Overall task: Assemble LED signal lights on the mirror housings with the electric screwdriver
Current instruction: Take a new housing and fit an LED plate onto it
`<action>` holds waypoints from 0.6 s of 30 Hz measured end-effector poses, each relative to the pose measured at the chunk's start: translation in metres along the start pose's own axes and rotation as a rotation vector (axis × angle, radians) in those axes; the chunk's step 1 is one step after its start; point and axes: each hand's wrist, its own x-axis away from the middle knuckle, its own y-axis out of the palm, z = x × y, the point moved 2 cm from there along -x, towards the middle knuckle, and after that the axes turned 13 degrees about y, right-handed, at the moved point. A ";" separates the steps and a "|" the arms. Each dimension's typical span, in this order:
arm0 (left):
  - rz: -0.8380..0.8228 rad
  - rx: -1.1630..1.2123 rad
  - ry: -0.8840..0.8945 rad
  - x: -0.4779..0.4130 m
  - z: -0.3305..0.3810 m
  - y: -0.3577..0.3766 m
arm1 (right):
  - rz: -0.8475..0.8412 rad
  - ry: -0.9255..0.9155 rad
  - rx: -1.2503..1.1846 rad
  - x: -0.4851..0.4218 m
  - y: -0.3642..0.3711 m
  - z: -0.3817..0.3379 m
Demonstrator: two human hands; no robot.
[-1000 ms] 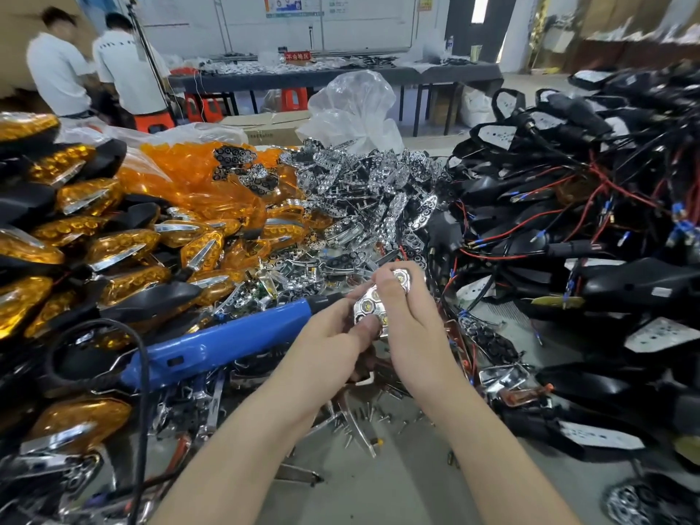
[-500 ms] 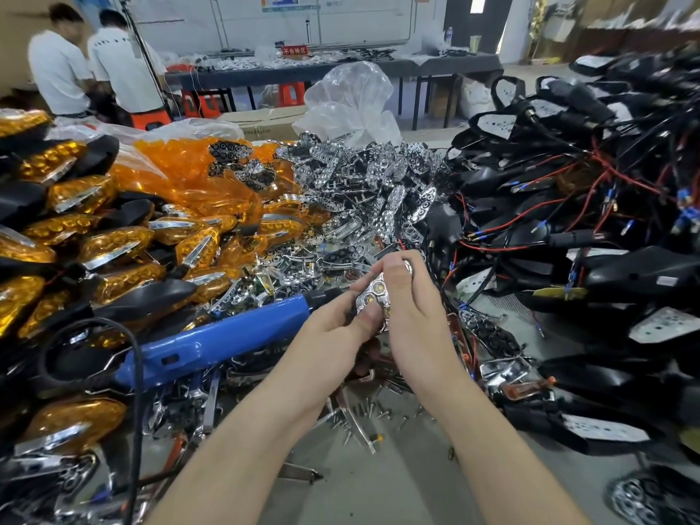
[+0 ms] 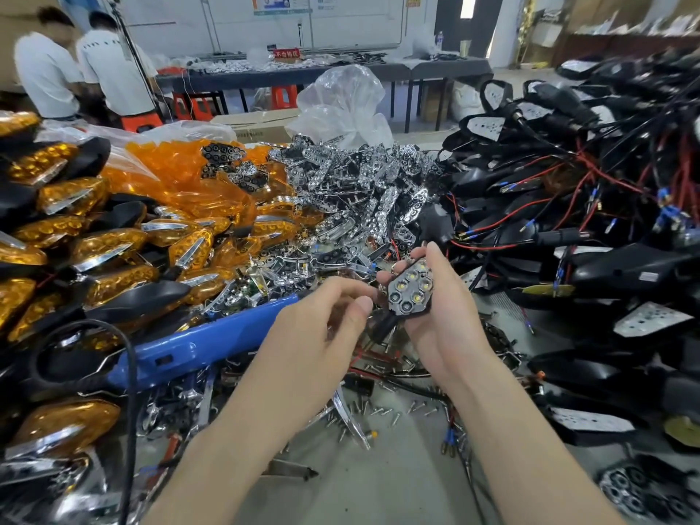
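Observation:
My right hand (image 3: pixel 443 316) holds a chrome LED reflector module (image 3: pixel 411 291) with several round lenses, its face turned up toward me, fingers curled behind it and thumb along its right edge. My left hand (image 3: pixel 322 320) hovers just left of the module, fingers loosely curled, holding nothing. The blue electric screwdriver (image 3: pixel 204 342) lies on the bench under my left forearm, its black cord (image 3: pixel 130 392) looping at the left. Black mirror housings (image 3: pixel 621 267) with red and black wires are heaped on the right.
Finished amber-lens lights (image 3: pixel 75 252) pile up on the left, loose amber lenses (image 3: pixel 182 176) behind them. A heap of chrome reflectors (image 3: pixel 360 191) fills the middle back. Loose screws (image 3: pixel 382 411) scatter on the grey bench. Two people (image 3: pixel 75 70) stand far left.
My left hand has let go of the module and drawn back to the left. My right hand has turned the module so its lens face shows.

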 end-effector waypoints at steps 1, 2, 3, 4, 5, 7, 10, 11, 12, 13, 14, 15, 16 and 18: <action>-0.034 -0.018 0.023 0.001 0.001 0.000 | -0.020 0.029 -0.043 0.000 0.001 0.000; -0.063 -0.041 0.042 0.002 0.002 0.000 | -0.044 0.050 -0.073 0.001 0.001 0.001; -0.093 -0.067 0.057 0.003 0.003 0.000 | -0.066 0.063 -0.090 0.001 0.001 0.002; -0.126 -0.089 0.066 0.003 0.004 0.000 | -0.081 0.067 -0.099 0.002 0.001 0.002; -0.161 -0.103 0.070 0.005 0.005 0.000 | -0.092 0.066 -0.105 0.003 0.001 0.001; -0.221 -0.114 0.076 0.008 0.007 0.000 | -0.113 0.059 -0.117 0.004 0.001 -0.001; -0.299 -0.159 0.073 0.017 0.007 -0.002 | -0.132 0.055 -0.128 0.004 0.002 -0.003; -0.333 -0.193 0.085 0.021 0.006 -0.003 | -0.138 0.052 -0.135 0.004 0.002 -0.003; -0.368 -0.230 0.103 0.025 0.004 -0.005 | -0.147 0.047 -0.144 0.003 0.003 -0.003; -0.401 -0.255 0.117 0.030 0.003 -0.006 | -0.151 0.044 -0.150 0.003 0.003 -0.002; -0.425 -0.268 0.126 0.034 0.003 -0.008 | -0.148 0.042 -0.155 0.002 0.004 -0.001; -0.440 -0.272 0.132 0.037 0.003 -0.009 | -0.137 0.039 -0.157 0.002 0.004 -0.001; -0.443 -0.275 0.134 0.039 0.003 -0.011 | -0.127 0.037 -0.159 0.002 0.005 0.000; -0.412 -0.271 0.126 0.040 0.004 -0.015 | -0.113 0.025 -0.151 0.001 0.005 0.003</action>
